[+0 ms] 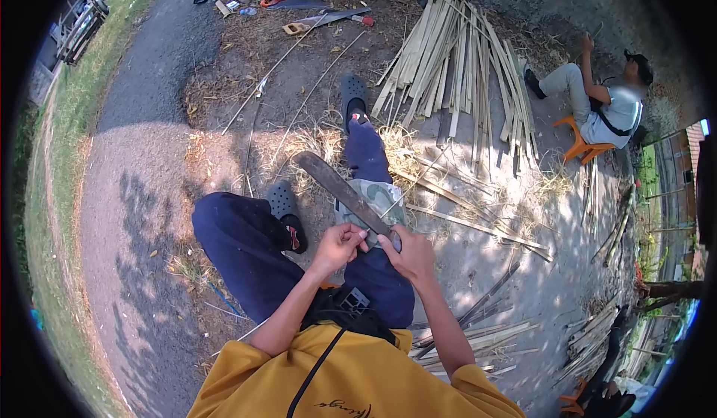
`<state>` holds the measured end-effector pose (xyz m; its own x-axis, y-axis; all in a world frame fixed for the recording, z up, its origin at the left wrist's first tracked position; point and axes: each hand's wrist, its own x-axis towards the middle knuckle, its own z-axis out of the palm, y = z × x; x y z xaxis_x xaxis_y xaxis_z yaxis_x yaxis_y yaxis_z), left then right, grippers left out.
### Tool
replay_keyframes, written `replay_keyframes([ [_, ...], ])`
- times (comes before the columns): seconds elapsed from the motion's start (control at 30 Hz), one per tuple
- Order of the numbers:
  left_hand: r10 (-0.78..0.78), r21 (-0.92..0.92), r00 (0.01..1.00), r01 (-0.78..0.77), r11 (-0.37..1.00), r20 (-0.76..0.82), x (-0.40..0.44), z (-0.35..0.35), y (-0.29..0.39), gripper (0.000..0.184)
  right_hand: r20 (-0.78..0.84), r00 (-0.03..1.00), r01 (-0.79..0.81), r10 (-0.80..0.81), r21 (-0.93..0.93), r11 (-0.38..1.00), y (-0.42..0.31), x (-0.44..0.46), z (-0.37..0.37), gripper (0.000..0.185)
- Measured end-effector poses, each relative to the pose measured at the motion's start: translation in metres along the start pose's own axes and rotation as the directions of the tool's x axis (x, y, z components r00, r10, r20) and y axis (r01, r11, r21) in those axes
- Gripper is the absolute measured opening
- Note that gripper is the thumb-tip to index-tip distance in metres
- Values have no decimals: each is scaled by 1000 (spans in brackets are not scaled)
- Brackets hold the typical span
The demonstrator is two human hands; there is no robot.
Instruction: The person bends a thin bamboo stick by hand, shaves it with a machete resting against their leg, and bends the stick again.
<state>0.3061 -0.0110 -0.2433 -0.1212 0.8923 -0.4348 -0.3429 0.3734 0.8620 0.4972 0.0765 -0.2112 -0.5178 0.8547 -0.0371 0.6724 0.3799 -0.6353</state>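
Observation:
My right hand (411, 255) is closed round the handle of a machete (340, 188). Its dark, broad blade slants up and left above my knee. My left hand (340, 248) is pinched close to the blade on a thin bamboo strip (399, 200). Past the blade the strip sticks out toward the upper right; the part between my fingers is mostly hidden. Beneath the blade, a camouflage cloth (352, 212) covers my leg.
Split bamboo slats (448, 59) lie fanned out ahead, with more slats (485, 343) at lower right. Hand saws (328, 18) rest at the top. Shavings (314, 149) surround my feet. A person (612, 108) sits on an orange stool (581, 145) at right.

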Motion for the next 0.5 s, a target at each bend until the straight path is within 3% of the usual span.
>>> replay_keyframes([
  [0.17,59,54,997,-56,997,-56,4,4,-14,17,61,998,-25,31,-90,996,3,7,5,44],
  [0.27,172,113,978,-158,981,-120,6,9,-18,17,52,999,-5,11,-111,994,5,9,9,49],
  [0.33,300,279,932,-238,930,-204,-1,17,-8,15,57,998,-3,9,-109,994,8,10,12,49],
  [0.5,332,405,917,-224,887,-220,-7,24,8,14,50,999,17,-13,-98,995,13,9,14,50],
])
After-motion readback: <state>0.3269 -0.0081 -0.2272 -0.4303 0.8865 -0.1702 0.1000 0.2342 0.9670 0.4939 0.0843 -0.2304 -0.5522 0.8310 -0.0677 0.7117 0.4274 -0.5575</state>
